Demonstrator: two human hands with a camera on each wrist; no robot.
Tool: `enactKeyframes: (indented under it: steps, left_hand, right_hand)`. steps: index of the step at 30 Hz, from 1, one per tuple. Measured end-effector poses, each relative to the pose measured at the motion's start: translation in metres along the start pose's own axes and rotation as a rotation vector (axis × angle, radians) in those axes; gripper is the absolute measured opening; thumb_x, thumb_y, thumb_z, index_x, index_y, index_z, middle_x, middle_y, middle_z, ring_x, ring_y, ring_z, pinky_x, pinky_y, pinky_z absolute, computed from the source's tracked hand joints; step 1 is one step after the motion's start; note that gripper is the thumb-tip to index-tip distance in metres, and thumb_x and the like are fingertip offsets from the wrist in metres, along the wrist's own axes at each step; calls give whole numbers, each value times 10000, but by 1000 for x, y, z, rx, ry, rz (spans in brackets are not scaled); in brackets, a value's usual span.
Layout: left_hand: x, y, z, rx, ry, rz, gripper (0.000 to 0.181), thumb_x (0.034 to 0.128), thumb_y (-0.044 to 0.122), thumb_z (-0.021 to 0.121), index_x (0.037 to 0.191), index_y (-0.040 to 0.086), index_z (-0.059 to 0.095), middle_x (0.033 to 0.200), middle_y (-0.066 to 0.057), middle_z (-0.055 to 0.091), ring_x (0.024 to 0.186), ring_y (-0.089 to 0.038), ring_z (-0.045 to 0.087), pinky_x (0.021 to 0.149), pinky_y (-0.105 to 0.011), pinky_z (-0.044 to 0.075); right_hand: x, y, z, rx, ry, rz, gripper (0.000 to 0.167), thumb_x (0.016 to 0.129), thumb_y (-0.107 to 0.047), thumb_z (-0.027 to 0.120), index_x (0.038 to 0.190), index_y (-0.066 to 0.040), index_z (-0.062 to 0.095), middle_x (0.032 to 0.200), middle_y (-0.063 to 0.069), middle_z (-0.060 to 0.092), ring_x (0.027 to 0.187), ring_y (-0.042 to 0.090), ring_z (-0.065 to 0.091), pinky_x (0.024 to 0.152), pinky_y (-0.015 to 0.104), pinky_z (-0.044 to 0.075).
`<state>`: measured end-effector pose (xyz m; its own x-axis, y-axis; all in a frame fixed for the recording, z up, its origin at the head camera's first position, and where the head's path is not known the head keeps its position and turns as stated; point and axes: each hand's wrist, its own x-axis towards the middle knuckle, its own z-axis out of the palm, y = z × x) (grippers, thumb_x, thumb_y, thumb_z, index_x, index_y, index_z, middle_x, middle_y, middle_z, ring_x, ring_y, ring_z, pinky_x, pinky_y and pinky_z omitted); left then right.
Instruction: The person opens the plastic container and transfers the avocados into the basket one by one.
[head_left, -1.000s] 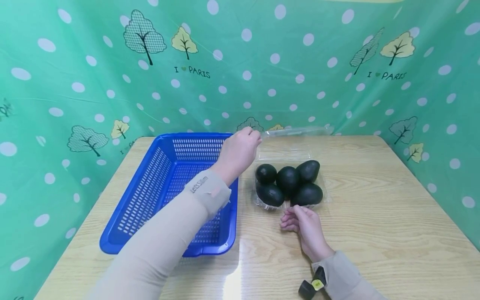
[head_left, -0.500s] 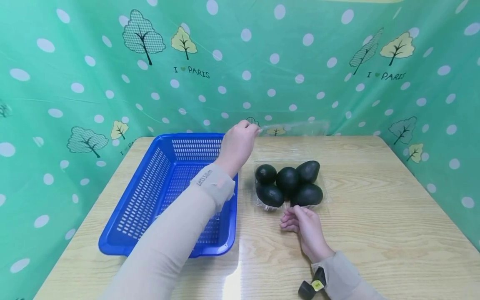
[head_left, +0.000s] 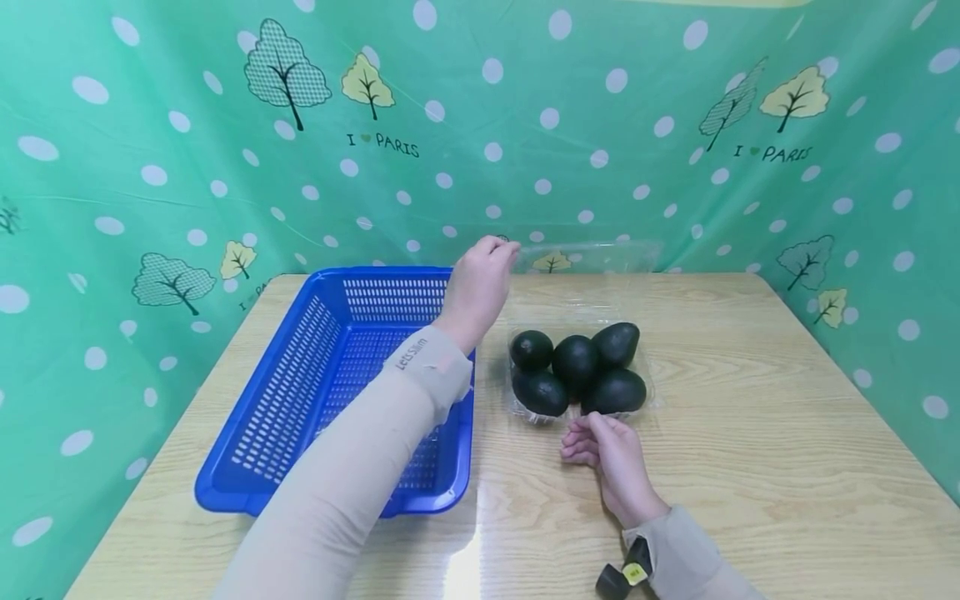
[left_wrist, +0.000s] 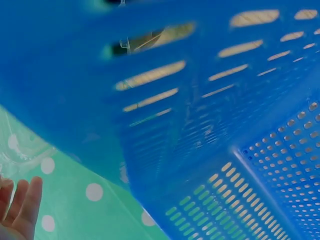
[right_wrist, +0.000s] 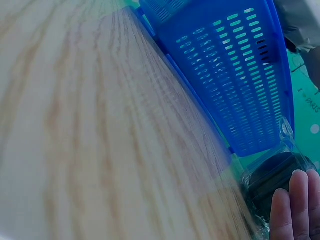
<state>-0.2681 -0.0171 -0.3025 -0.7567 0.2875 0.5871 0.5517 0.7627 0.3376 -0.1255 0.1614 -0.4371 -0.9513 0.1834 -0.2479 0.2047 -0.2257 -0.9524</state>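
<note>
Several dark avocados [head_left: 576,364] sit in a clear plastic clamshell container [head_left: 651,392] right of the basket. Its transparent lid [head_left: 592,258] stands raised behind them. My left hand [head_left: 477,285] pinches the lid's left end; in the left wrist view, the fingers of this hand [left_wrist: 21,210] are beside clear plastic. At the container's front edge, my right hand [head_left: 611,457] has thumb and forefinger together, holding the rim below an avocado. In the right wrist view, the fingers of my right hand [right_wrist: 300,207] lie against a dark avocado [right_wrist: 272,180] under clear plastic.
A blue slotted plastic basket [head_left: 300,400] stands on the wooden table [head_left: 750,433] to the left, under my left forearm. Behind the table hangs a green dotted curtain [head_left: 495,100]. A black strap device [head_left: 622,575] is on my right wrist.
My left hand has risen slightly, lifting the clear lid more upright against the curtain. The right hand and the avocados have stayed in place.
</note>
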Motion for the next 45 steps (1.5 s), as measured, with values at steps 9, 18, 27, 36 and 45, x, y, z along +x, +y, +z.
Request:
enactKeyframes:
  steps: [9,18,27,36,45]
  left_hand:
    - [-1,-4,0,-13,-81,15,437,980,-38,505,1415,-1,505,1329,-157,576,1212,-261,602,1032,-281,496]
    - [2,-7,-1,-65,-270,-115,519,1005,-6,422,1516,-4,329,1588,-131,341,1459,-270,360,1184,-334,319]
    - [1,-10,6,-174,-435,-239,560,1090,316,287,1564,29,210,1640,-127,223,1523,-271,207,1245,-391,176]
    - [-3,-12,13,-130,-501,-230,570,1089,353,278,1547,14,265,1638,-143,226,1517,-301,219,1244,-423,180]
    - [-2,-7,18,-2,-585,-257,557,1084,364,283,1547,54,298,1659,-116,170,1523,-304,202,1224,-543,188]
  right_hand:
    - [0,1,0,-1,1,-5,233,939,-50,444,880,87,623,672,51,657,579,168,655,606,311,595]
    - [0,2,0,-6,7,-6,234,944,-61,447,858,53,632,679,51,657,585,170,656,611,311,596]
    - [0,3,-1,8,14,0,237,947,-53,440,844,30,636,676,49,656,578,167,651,606,313,595]
    - [0,3,-1,3,16,0,241,949,-62,443,854,37,642,680,45,658,584,165,652,617,313,596]
    - [1,3,-2,10,10,-7,242,945,-60,439,835,31,634,665,45,655,579,157,650,604,310,595]
